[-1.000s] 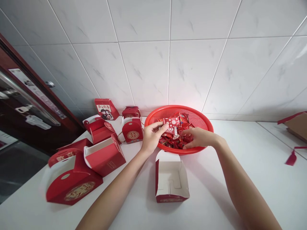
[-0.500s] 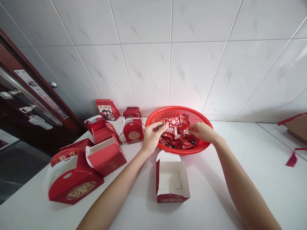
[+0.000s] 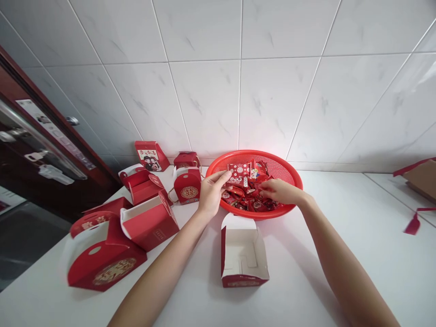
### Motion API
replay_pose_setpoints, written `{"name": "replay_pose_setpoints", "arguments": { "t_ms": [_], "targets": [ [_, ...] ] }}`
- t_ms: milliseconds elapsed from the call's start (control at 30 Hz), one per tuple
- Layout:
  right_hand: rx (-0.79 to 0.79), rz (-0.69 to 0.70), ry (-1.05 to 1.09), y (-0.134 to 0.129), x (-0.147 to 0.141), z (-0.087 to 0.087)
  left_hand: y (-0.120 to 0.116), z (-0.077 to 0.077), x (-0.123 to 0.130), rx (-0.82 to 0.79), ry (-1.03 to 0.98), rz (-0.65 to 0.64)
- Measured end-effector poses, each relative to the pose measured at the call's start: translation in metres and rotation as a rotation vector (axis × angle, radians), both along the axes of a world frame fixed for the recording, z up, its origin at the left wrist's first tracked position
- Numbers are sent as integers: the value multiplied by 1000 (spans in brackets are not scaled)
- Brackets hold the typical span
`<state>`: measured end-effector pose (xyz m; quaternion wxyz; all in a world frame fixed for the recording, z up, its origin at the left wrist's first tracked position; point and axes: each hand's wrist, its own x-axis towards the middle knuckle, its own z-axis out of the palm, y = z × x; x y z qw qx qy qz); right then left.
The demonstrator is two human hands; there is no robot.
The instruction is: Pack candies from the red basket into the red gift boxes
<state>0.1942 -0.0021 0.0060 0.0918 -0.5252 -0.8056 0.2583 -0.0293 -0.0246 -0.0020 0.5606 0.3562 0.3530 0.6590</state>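
Standing at left, red boxes (image 3: 102, 265) showed unclear contents; the left hand (image 3: 211, 193) pinched a red packet (image 3: 241, 170) — grip nearly closed — over the basket (image 3: 257, 216); nearer, the open box (image 3: 243, 247) sat empty; the right hand (image 3: 282, 191) curled among packets (image 3: 238, 191), its hold unclear.

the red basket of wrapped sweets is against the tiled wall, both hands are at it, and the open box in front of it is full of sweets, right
Not quite: the open box in front of the red basket is empty, as the head view shows. The rest holds.
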Motion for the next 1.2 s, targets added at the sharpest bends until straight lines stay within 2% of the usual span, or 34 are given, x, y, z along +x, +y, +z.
{"name": "replay_pose_setpoints", "arguments": {
  "t_ms": [100,267,533,667,800,933,1200],
  "targets": [
    [-2,-23,172,0,5,3,4,7,-6,-99,-183,-32],
    [-153,-94,584,-3,9,8,8,14,-16,-179,-386,-124],
    [-157,-166,570,-1,19,8,8,12,-16,-180,-378,-127],
    [-260,-241,659,2,18,4,9,13,-16,-186,-377,-127],
    [-295,-220,825,5,15,1,9,14,-15,-203,-393,-117],
    [-263,-193,954,4,15,1,9,15,-14,-222,-395,-106],
    [-113,-269,923,0,9,3,9,15,-15,-228,-383,-104]
  ]
}}
